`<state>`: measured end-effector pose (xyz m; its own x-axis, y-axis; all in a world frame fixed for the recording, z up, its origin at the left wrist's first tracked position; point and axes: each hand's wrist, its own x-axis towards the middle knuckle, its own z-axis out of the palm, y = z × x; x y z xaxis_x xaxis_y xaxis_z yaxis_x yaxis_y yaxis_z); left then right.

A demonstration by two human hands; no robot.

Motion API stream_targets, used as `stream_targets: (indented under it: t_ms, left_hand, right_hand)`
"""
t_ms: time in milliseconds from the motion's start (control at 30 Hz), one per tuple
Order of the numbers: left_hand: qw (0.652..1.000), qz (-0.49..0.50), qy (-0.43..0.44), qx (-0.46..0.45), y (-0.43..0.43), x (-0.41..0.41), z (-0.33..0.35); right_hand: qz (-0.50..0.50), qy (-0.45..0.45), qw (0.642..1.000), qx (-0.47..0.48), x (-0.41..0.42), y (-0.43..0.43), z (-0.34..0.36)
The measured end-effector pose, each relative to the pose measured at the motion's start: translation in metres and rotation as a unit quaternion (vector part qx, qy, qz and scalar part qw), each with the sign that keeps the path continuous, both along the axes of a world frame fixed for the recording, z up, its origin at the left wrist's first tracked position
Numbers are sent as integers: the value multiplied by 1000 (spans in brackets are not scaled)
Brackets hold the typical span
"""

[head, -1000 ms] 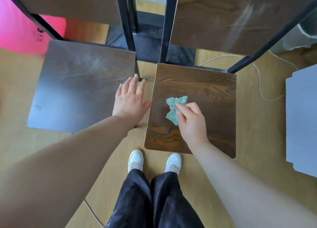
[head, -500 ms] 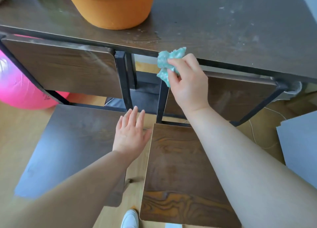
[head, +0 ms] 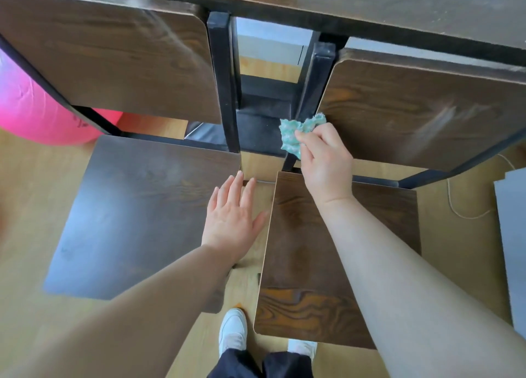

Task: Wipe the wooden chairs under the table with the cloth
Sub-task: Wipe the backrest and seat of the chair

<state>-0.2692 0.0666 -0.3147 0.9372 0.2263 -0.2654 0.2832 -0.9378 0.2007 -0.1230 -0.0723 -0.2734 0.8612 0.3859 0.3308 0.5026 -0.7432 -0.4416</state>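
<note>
Two dark wooden chairs stand side by side below the table edge [head: 370, 13]. The left chair's seat [head: 136, 215] looks dull and dusty; the right chair's seat [head: 307, 263] shows glossy grain. My right hand [head: 324, 161] pinches a crumpled teal cloth [head: 296, 134] at the lower left corner of the right chair's backrest [head: 412, 115], by its black metal post. My left hand [head: 233, 221] is flat with straight fingers over the gap between the two seats, at the left seat's right edge. The left chair's backrest [head: 113, 64] is untouched.
A pink inflated ball [head: 37, 112] lies on the wooden floor at the left, behind the left chair. A grey board [head: 512, 235] and a pale cord [head: 461, 206] lie on the floor at the right. My white shoes [head: 233, 329] stand between the seats.
My right hand has come down with the cloth from the table's edge to the lower corner of the right backrest. The view has tilted down. My left hand has stayed by the left seat.
</note>
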Motion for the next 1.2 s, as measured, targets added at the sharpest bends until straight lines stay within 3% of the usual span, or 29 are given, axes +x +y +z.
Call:
stream_targets:
  t_ms: [233,433,667,800,933,1200]
  left_hand:
    - [1000,6,18,-5,11,-14,-26]
    - [1000,6,25,-10,15,-21,-35]
    - [999,6,27,-18,19,-29,-29]
    - [999,0,32,-20,18,-33,-24]
    - [999,-4,30,-20,15,-33,-16]
    - [1000,-20,21,-11,1,-38,5]
  right_hand:
    - [-63,102,992,25,-18,7,-55]
    - [-120,133,982,56,-25,17,-88]
    - [-194,286,938,-36,-28,11,-109]
    - [-151,277,942,-118,-47,8,-107]
    - [-195,316,923,-102,-71,-3,-111]
    - [-130,337,921,-147,-126,-38,-103]
